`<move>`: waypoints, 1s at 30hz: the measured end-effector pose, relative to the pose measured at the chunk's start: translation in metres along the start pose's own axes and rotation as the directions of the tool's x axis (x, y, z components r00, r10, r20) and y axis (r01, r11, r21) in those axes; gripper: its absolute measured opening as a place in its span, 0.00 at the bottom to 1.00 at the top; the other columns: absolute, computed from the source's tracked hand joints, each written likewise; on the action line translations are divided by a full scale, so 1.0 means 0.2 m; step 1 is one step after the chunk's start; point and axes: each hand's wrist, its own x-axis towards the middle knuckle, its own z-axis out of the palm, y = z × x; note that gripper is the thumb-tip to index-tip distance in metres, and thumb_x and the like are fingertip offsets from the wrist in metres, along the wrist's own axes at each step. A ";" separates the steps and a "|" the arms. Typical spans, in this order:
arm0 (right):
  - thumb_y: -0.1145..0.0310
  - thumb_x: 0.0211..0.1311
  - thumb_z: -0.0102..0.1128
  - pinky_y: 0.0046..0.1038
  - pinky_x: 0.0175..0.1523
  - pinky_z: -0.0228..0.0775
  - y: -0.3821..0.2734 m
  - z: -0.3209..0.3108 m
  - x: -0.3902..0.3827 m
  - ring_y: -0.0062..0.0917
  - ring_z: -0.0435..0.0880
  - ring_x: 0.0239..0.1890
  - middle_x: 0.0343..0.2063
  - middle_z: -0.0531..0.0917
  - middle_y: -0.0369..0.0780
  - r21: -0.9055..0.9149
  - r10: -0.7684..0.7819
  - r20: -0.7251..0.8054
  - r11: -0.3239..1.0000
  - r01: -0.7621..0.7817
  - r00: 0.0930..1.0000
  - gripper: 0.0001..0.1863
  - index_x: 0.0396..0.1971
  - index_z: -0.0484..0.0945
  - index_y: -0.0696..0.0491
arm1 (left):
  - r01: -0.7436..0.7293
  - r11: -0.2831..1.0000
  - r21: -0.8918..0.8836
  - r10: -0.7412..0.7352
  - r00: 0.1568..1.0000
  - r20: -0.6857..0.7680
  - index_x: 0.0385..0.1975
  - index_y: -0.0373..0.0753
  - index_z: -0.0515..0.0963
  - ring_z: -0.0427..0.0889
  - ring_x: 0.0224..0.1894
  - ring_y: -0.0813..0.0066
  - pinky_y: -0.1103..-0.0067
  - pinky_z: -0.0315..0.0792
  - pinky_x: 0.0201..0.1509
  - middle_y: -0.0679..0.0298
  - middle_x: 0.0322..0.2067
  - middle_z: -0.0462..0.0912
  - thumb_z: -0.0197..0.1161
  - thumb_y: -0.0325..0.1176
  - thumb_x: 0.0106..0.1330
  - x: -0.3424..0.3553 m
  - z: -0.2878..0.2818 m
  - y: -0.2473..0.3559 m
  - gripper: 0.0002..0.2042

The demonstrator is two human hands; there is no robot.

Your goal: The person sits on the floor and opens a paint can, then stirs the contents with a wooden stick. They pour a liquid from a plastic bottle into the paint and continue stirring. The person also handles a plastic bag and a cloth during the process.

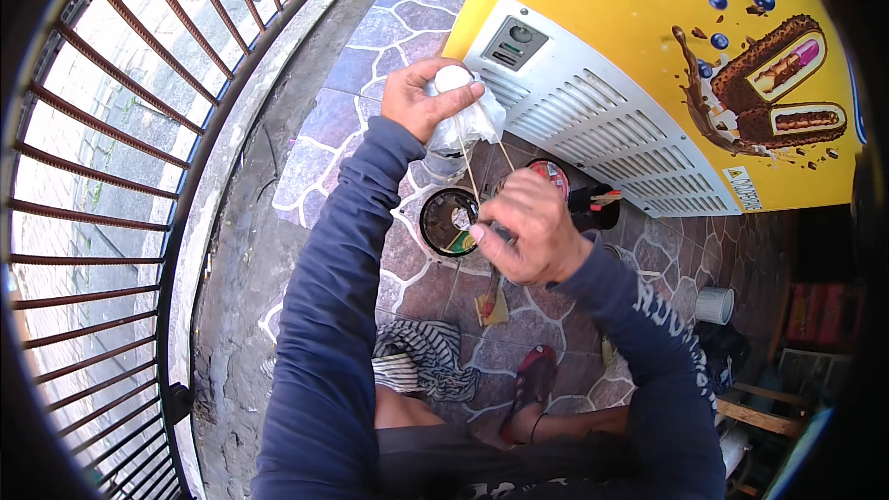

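Observation:
My left hand (pixel 414 104) is closed around a thing with a round white top (pixel 453 79). Crumpled translucent plastic (pixel 483 118) wraps this thing, and the thumb lies across it. From the plastic, a tan rubber band (pixel 469 162) runs in two taut strands toward my right hand (pixel 532 227), whose fingers are curled shut on its near end. Below the hands, a round black tub (pixel 427 224) stands on the floor with dark contents. A clear container (pixel 444 165) shows partly under the plastic; whether it joins the held thing I cannot tell.
A yellow freezer (pixel 602 0) with a white slotted grille (pixel 593 111) stands at the right. Metal bars (pixel 102 213) curve along the left. On the tiled floor are a striped cloth (pixel 426 356), a brush (pixel 492 301), a black cup (pixel 597 211) and a white tub (pixel 714 305).

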 end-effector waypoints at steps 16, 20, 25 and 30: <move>0.79 0.67 0.48 0.18 0.36 0.79 0.07 0.19 0.06 0.34 0.75 0.63 0.62 0.72 0.50 0.985 0.946 -0.172 0.162 0.060 0.276 0.28 0.67 0.59 0.65 | -0.358 0.867 0.348 0.350 0.933 0.087 0.39 0.37 0.82 0.78 0.45 0.59 0.69 0.69 0.53 0.58 0.37 0.83 0.78 0.39 0.49 -0.12 0.17 0.01 0.20; 0.78 0.68 0.49 0.16 0.24 0.72 0.11 0.08 0.04 0.33 0.82 0.54 0.62 0.73 0.51 0.980 0.910 -0.130 0.177 -0.086 0.393 0.28 0.67 0.60 0.66 | -0.315 0.881 0.353 0.308 0.948 0.077 0.43 0.35 0.80 0.76 0.50 0.61 0.69 0.66 0.58 0.57 0.42 0.81 0.75 0.35 0.53 -0.13 0.14 0.04 0.19; 0.74 0.67 0.59 0.15 0.23 0.69 0.13 0.11 0.04 0.31 0.86 0.46 0.56 0.78 0.50 0.938 0.911 -0.237 0.305 -0.165 0.338 0.27 0.64 0.66 0.67 | -0.364 0.850 0.381 0.345 0.931 0.119 0.42 0.35 0.80 0.76 0.50 0.57 0.68 0.65 0.59 0.56 0.42 0.81 0.75 0.38 0.53 -0.16 0.17 0.03 0.20; 0.65 0.61 0.70 0.22 0.30 0.73 0.08 0.07 0.00 0.25 0.84 0.43 0.51 0.83 0.47 0.749 0.847 -0.314 0.499 -0.437 0.428 0.32 0.63 0.71 0.61 | -0.429 0.803 0.413 0.391 0.903 0.177 0.47 0.35 0.77 0.77 0.51 0.57 0.68 0.65 0.59 0.55 0.44 0.79 0.69 0.40 0.56 -0.16 0.17 0.02 0.21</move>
